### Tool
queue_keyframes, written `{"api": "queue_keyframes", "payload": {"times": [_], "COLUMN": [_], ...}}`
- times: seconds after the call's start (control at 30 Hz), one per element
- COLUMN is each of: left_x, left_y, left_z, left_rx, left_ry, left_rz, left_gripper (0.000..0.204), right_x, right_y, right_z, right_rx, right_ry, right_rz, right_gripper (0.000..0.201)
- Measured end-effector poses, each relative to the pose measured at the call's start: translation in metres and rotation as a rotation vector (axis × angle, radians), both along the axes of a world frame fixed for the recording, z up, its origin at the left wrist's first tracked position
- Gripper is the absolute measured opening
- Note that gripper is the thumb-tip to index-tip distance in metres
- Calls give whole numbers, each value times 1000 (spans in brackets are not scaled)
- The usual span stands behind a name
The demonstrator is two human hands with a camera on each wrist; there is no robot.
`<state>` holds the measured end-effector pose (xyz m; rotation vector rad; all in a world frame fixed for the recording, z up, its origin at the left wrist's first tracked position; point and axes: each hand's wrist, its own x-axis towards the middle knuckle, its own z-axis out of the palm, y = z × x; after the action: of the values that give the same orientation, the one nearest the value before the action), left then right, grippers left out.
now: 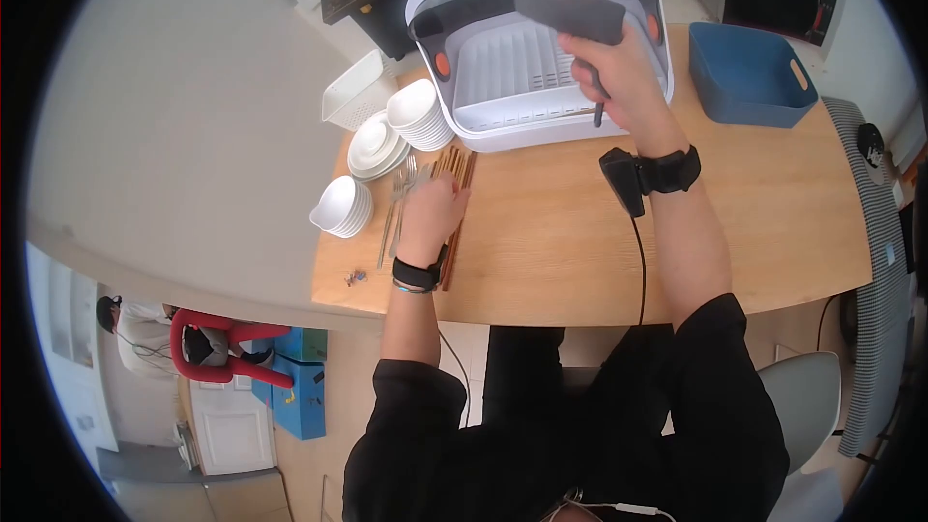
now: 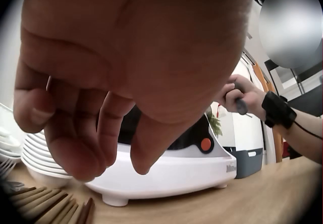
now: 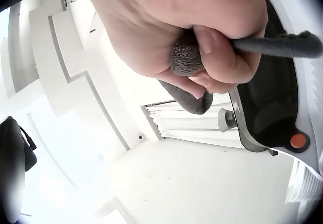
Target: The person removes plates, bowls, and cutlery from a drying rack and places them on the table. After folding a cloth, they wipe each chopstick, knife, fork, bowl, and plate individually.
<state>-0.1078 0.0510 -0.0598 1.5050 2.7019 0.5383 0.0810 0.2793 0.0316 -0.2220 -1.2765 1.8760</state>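
My right hand (image 1: pixel 623 82) grips a dark grey cloth (image 1: pixel 575 14), raised in front of the white dish-drying cabinet (image 1: pixel 512 140). The folded cloth sticks out past the fist, and a thin end hangs below it; its rough texture (image 3: pixel 186 57) shows in the right wrist view. Low over a row of wooden chopsticks (image 1: pixel 465 174) is my left hand (image 1: pixel 428 217). Its fingers (image 2: pixel 75 153) hang loosely bent, with nothing between them in the left wrist view, and the chopsticks (image 2: pixel 43 204) lie below. Forks (image 1: pixel 397 184) lie left of that hand. The cabinet's tinted lid (image 1: pixel 483 10) is raised over its ribbed rack.
Stacked white bowls (image 1: pixel 420 116), plates (image 1: pixel 374 148) and more bowls (image 1: pixel 345 206) stand at the left, by a white basket (image 1: pixel 356 92). A blue bin (image 1: pixel 744 101) and a microwave (image 1: pixel 773 0) are at the right. Small bits (image 1: pixel 356 277) lie near the front-left edge. Another person (image 1: pixel 145 338) sits farther off.
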Motion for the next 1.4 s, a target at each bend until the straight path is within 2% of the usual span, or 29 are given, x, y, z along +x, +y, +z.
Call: {"api": "queue_keyframes", "payload": {"times": [0.03, 0.07, 0.13, 0.23, 0.37, 0.47, 0.53, 0.57, 0.67, 0.77, 0.8, 0.83, 0.87, 0.9, 0.97, 1.03, 1.13, 1.27, 1.33, 1.4], "left_x": [1, 0, 2, 2, 16, 28, 27, 27, 29, 48, 59, 69, 78, 86, 89, 87, 84, 76, 72, 64], "left_y": [-5, -8, -9, -11, -13, -15, -16, -19, -25, -21, -16, -12, -6, 2, 15, 28, 34, 40, 48, 53], "left_z": [-5, -10, -19, -18, -6, -7, -19, -21, -14, 28, 48, 65, 80, 93, 108, 116, 123, 127, 128, 129], "left_rx": [-85, -87, -183, -207, -311, -262, -313, -311, -240, -135, 38, 213, 225, 324, 440, 570, 644, 696, 690, 618], "left_ry": [66, 72, 36, 56, 12, 78, 262, 264, 389, 429, 452, 471, 470, 430, 389, 338, 227, 226, 206, 199], "left_rz": [-44, -41, 65, 60, 9, -1, 21, 21, -14, 7, -39, -80, -77, -96, -119, -176, -194, -197, -215, -232], "left_gripper": [25, 25, 21, 21, 22, 22, 21, 21, 19, 15, 13, 15, 15, 15, 16, 15, 13, 13, 14, 15], "right_x": [2, 5, 12, 16, 22, 25, 25, 26, 30, 32, 33, 33, 32, 31, 31, 30, 33, 32, 32, 30], "right_y": [1, 1, 2, 2, 4, 9, 10, 9, 7, 12, 13, 14, 14, 15, 17, 16, 15, 18, 16, 13], "right_z": [2, 4, 9, 11, 13, 12, 11, 11, 14, 11, 9, 9, 9, 8, 6, 5, 7, 7, 8, 11], "right_rx": [61, 59, 106, 120, 57, 50, 43, 44, 74, -42, -34, -126, -215, -201, -323, -312, -285, -301, -237, -209], "right_ry": [17, 23, -65, -31, -26, -67, -79, -76, -94, -75, -76, -36, 3, 0, 87, 81, 79, 61, 29, 5], "right_rz": [-85, -82, -191, -226, -195, -124, -72, -73, -81, 159, 154, 252, 352, 351, 535, 533, 488, 425, 428, 387], "right_gripper": [35, 35, 26, 36, 37, 39, 40, 40, 41, 40, 40, 37, 34, 34, 35, 35, 35, 39, 42, 41]}}
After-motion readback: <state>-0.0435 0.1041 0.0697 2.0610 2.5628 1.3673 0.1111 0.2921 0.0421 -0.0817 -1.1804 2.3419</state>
